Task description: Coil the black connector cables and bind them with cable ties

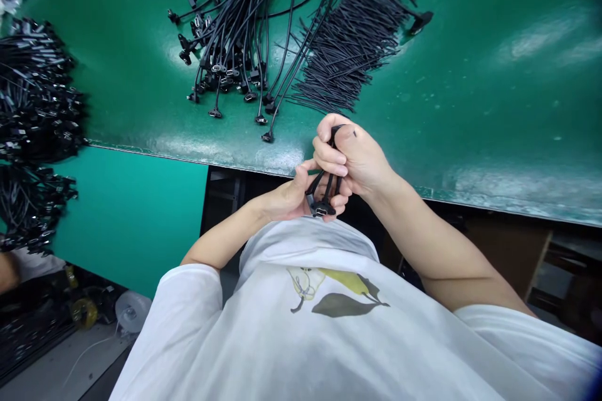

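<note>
My right fingers (328, 150) are curled shut around the top of a small bunch of black cables (327, 185), with the thumb pressed over them. My left fingers (301, 191) are closed on the lower part of the same bunch. A black panel-mount connector (322, 210) pokes out just below my left grip, its socket facing up. I can't count the strands where my fingers cover them.

The bunch sits in front of my chest, just past the edge of the green tabletop (493, 106), over the dark gap below it. At about 12 o'clock from my hands lies a loose pile of connector-ended cables (235, 44), with a dense spread of short black strands (350, 50) toward 1 o'clock. Another black heap of cables (32, 94) lies out at 10 o'clock, and a teal board (126, 219) sits at 9 o'clock. My white pear-print shirt (329, 288) fills 6 o'clock.

If my grip loosens, the bunch could slip through that gap, since nothing lies under it. Hard pulling between my hands could strain the cable where it enters the connector. The strands could also twist together if they are worked unevenly, and my right knuckles could snag the connectors nearest the edge.
</note>
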Demonstrator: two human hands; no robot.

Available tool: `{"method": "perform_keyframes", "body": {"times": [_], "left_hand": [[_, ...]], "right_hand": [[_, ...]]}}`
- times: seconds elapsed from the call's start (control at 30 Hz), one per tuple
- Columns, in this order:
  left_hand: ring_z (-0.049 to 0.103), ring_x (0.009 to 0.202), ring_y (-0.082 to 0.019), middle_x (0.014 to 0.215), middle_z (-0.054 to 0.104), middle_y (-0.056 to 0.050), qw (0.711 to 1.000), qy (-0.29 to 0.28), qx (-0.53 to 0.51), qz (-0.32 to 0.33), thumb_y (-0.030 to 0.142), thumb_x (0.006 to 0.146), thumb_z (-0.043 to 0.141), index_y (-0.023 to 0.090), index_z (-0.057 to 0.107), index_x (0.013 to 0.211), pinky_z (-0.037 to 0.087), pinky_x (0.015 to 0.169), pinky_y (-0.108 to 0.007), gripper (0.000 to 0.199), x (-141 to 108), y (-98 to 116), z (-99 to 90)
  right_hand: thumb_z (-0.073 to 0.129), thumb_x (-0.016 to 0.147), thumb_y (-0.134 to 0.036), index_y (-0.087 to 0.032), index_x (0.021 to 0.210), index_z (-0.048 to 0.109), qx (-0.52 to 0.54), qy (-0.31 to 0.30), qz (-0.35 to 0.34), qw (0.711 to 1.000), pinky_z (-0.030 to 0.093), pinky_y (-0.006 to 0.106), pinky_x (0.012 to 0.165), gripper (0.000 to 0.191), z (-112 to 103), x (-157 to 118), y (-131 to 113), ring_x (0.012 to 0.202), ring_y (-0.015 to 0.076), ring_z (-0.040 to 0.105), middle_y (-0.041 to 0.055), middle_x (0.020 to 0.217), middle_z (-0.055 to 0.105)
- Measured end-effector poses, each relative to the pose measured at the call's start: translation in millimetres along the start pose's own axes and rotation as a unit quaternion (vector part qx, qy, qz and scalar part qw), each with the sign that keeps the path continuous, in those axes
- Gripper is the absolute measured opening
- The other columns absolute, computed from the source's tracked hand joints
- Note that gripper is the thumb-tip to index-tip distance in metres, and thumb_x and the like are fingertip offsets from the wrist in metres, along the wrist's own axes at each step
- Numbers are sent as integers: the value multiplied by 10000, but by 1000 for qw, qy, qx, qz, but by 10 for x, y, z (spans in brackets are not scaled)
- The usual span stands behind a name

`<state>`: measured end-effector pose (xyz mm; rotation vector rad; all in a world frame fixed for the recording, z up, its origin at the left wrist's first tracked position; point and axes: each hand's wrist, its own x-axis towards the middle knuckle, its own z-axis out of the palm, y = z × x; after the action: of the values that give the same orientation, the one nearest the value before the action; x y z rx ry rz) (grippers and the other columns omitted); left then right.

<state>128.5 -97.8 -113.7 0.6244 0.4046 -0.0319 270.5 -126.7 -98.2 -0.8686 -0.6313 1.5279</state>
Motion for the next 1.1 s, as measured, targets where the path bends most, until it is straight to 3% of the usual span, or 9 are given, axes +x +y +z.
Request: {"method": "perform_keyframes", "body": {"times": [0.13,0.27,0.37,0.5,0.63,0.73,0.93,1.1], "left_hand": [[427,529,-92,633,457,11,996,75,13,49,969,599,366,156,560,786,341,460,-234,857,116,-155,19],[431,508,-84,592,446,29,987,130,51,85,903,697,398,166,519,738,342,472,-225,749,171,-222,7],[500,565,-95,621,486,26,991,118,47,52,795,761,535,157,544,762,415,548,-239,638,144,-184,30],[568,652,-111,682,502,26,994,88,-34,60,617,714,772,148,576,806,477,632,-251,516,84,-100,114],[374,488,-61,631,376,54,988,92,-118,36,603,903,571,152,602,852,411,510,-224,455,66,-19,189],[350,463,-70,590,346,50,990,89,-112,-1,574,970,439,140,609,791,414,504,-241,500,68,26,204],[457,589,-82,687,457,23,990,79,-108,41,413,829,737,132,661,904,469,617,-247,300,68,-27,142],[429,587,-76,678,424,33,985,128,-109,42,389,869,701,121,645,901,468,637,-247,275,106,-113,135]], "right_hand": [[720,693,-744,-233,807,467,-16,45,-31,998,352,192,430,582,-12,19,66,397,30,280,-116,517,355],[714,724,-725,-234,806,487,-42,72,-55,995,425,208,458,547,-4,-14,124,402,39,297,-114,506,368],[701,727,-735,-239,785,486,-47,82,-60,994,514,251,530,544,6,-33,116,396,43,290,-120,488,348],[700,727,-738,-246,774,474,-47,83,-54,994,545,277,566,543,13,-21,66,387,48,281,-123,474,326],[700,701,-761,-249,769,458,-28,68,-65,995,505,255,503,571,19,-22,6,369,42,247,-128,464,306],[707,655,-790,-249,757,438,-30,71,-48,996,438,231,428,613,16,-56,-22,358,43,250,-125,466,312],[665,717,-785,-238,763,451,-29,82,-59,994,523,256,554,589,-37,-44,31,412,49,338,-108,513,351],[729,771,-652,-232,803,477,-13,82,-58,995,480,224,517,491,-118,-12,55,529,73,459,-66,632,481]]}}
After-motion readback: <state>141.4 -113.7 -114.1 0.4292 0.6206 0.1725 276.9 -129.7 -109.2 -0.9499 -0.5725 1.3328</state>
